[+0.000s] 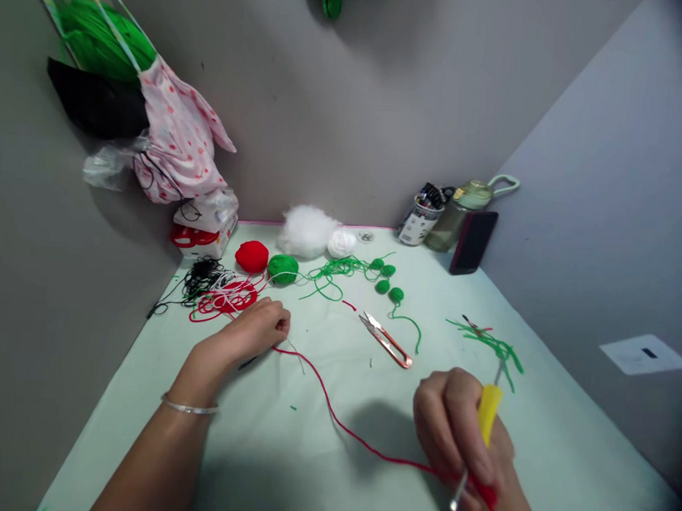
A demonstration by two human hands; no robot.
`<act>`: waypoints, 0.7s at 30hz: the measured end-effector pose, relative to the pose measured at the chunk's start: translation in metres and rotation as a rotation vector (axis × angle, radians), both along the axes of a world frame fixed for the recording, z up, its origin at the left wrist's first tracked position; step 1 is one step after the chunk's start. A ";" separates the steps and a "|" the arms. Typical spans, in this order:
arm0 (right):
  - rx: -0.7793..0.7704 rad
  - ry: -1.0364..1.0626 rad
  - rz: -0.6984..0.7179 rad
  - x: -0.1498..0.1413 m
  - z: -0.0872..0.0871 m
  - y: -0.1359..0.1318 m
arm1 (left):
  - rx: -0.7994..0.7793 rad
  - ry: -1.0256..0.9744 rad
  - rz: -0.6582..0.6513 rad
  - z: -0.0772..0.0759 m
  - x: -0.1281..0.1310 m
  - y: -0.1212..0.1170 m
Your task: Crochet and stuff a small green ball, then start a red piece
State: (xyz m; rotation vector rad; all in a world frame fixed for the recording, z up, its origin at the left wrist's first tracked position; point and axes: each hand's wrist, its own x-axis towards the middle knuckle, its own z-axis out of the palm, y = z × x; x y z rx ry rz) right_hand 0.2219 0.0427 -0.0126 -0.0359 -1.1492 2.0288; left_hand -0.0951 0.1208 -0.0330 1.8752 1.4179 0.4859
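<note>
My right hand (458, 438) is closed around a crochet hook with a yellow grip (488, 413), near the table's front right. A small red crocheted bit (484, 494) sits at its fingertips. From there a red yarn strand (333, 411) runs left across the pale green table (284, 466) to my left hand (252, 332). The left hand rests knuckles-up with fingers curled over the strand, beside a tangle of red yarn (224, 301). A thin bracelet circles that wrist.
Orange thread snips (387, 339) lie between the hands. Behind are red (252, 256) and green (283, 268) yarn balls, white stuffing (308, 231), small green crocheted rounds (386, 281), green scraps (488, 341), a pen cup (420, 220), a bottle (461, 210), a phone (473, 242), hanging bags (170, 136).
</note>
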 end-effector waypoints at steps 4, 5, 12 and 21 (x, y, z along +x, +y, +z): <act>-0.156 -0.095 -0.171 -0.005 0.003 -0.001 | 0.026 -0.025 -0.015 0.024 0.007 -0.003; -0.179 -0.132 -0.228 -0.008 0.004 -0.001 | 0.020 -0.043 -0.025 0.032 0.011 -0.005; -0.262 -0.516 -0.475 -0.034 0.005 0.010 | -0.002 -0.205 -0.196 0.066 0.052 -0.035; -0.317 -0.550 -0.448 -0.035 0.000 0.009 | 0.045 -0.419 -0.125 0.073 0.063 -0.041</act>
